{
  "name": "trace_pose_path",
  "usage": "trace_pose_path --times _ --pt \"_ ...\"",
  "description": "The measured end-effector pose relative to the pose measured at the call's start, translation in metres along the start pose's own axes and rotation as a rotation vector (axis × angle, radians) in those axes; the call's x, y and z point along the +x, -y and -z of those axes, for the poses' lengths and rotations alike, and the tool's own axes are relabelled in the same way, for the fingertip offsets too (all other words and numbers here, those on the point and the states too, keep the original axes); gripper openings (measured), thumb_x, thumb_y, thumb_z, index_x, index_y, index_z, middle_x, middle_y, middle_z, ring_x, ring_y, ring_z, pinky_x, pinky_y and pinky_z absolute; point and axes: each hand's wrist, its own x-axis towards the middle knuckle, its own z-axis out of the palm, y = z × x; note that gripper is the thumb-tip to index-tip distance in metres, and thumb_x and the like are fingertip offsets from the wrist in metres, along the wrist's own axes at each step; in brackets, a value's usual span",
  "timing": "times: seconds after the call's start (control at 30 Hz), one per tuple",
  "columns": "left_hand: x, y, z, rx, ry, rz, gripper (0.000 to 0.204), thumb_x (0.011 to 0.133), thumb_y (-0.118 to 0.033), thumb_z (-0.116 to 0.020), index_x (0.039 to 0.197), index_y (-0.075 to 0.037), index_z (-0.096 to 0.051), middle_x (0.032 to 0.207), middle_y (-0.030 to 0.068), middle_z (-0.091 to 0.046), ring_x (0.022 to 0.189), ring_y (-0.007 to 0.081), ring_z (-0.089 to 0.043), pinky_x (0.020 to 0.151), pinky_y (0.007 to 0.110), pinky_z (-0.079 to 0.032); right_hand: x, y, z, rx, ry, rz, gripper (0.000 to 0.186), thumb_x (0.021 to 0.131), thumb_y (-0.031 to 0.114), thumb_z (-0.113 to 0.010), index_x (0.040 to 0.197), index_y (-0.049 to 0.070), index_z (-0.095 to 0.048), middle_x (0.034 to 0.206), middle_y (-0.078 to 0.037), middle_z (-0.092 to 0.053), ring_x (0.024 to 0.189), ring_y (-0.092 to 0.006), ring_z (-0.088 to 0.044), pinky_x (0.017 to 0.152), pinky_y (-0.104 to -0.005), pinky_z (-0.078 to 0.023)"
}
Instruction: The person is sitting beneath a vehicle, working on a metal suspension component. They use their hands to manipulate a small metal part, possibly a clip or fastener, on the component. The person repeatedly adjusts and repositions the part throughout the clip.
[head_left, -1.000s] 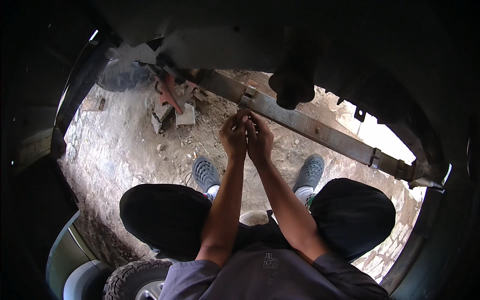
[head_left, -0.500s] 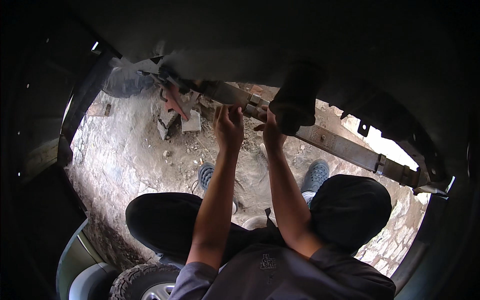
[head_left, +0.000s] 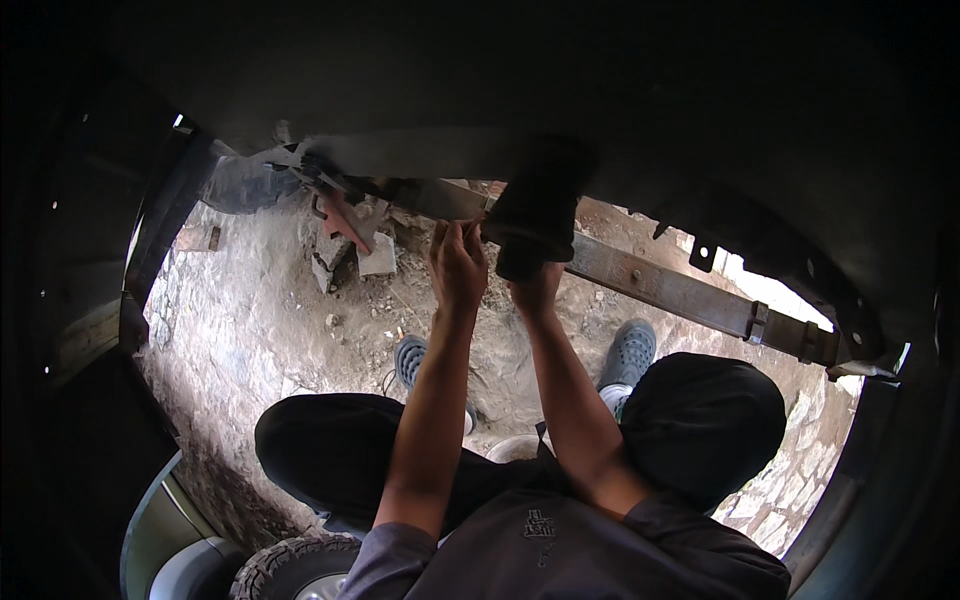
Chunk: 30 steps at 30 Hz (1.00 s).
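My left hand (head_left: 459, 268) is raised to the near edge of a flat steel leaf spring (head_left: 680, 290) that runs across under the vehicle. Its fingers are drawn together in a pinch; whatever may be between them is too small to make out. Just to the right, my right hand (head_left: 538, 288) reaches up behind a dark, rounded bump stop (head_left: 537, 215). That part hides its fingers, so its grip does not show. The stretch of spring between the hands is also covered.
Dark vehicle bodywork surrounds the view. Below lies rough dirt ground (head_left: 260, 300) with broken stone blocks (head_left: 378, 255) and a reddish metal piece (head_left: 344, 222). A tyre (head_left: 290, 570) lies at the lower left. A perforated dark bracket (head_left: 705, 252) hangs at the right.
The view has shifted slightly, and the bump stop now appears farther left, covering my right fingers and a spring clamp. My left hand stays at the spring, its fingers closer together.
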Motion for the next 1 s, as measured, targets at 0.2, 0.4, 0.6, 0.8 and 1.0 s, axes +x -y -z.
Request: trace_pose_path --times 0.2,0.4,0.6,0.8,1.0 --pt "-0.001 0.009 -0.012 -0.048 0.003 0.102 0.007 0.092 -0.006 -0.069 0.099 -0.002 -0.070 0.094 0.0159 -0.066 0.089 0.0380 -0.066 0.080 0.051 -0.051 0.000 0.000 0.005 0.033 0.065 -0.080 0.021 0.102 0.019 -0.064 0.094 0.001 -0.071 0.076 -0.017 -0.068 0.067 -0.0290 -0.068 0.067 -0.0381 -0.052" --pt "-0.011 0.000 -0.004 -0.020 0.039 0.136 0.008 0.095 -0.008 -0.070 0.099 -0.001 -0.073 0.096 0.0174 -0.069 0.088 0.0374 -0.066 0.079 0.050 -0.051 0.001 -0.008 0.005 0.153 0.098 -0.183 0.022 0.102 0.019 -0.063 0.093 0.002 -0.073 0.079 -0.017 -0.070 0.068 -0.0301 -0.069 0.069 -0.0376 -0.053" --pt "-0.005 0.002 -0.011 0.022 -0.023 0.145 0.011 0.095 -0.010 -0.072 0.098 0.000 -0.073 0.093 0.0183 -0.068 0.085 0.0389 -0.066 0.075 0.049 -0.051 -0.002 -0.018 0.004 -0.012 0.209 -0.244 0.025 0.103 0.022 -0.062 0.096 0.001 -0.074 0.078 -0.016 -0.070 0.069 -0.0262 -0.069 0.069 -0.0368 -0.052" --pt "-0.006 -0.011 0.008 -0.020 -0.129 0.065 0.018 0.095 -0.016 -0.074 0.097 0.002 -0.072 0.094 0.0199 -0.067 0.085 0.0412 -0.065 0.075 0.051 -0.051 0.003 -0.002 0.015 0.065 0.279 -0.407 0.028 0.105 0.025 -0.061 0.099 0.001 -0.074 0.067 -0.010 -0.066 0.057 -0.0156 -0.065 0.057 -0.0333 -0.050" --pt "0.010 -0.001 -0.011 -0.022 -0.104 0.134 0.017 0.096 -0.016 -0.072 0.097 0.001 -0.072 0.094 0.0199 -0.067 0.086 0.0405 -0.066 0.076 0.050 -0.052 0.003 -0.005 0.011 0.115 0.274 -0.418 0.029 0.106 0.026 -0.061 0.100 0.001 -0.075 0.061 -0.007 -0.062 0.050 -0.0129 -0.062 0.051 -0.0320 -0.047"
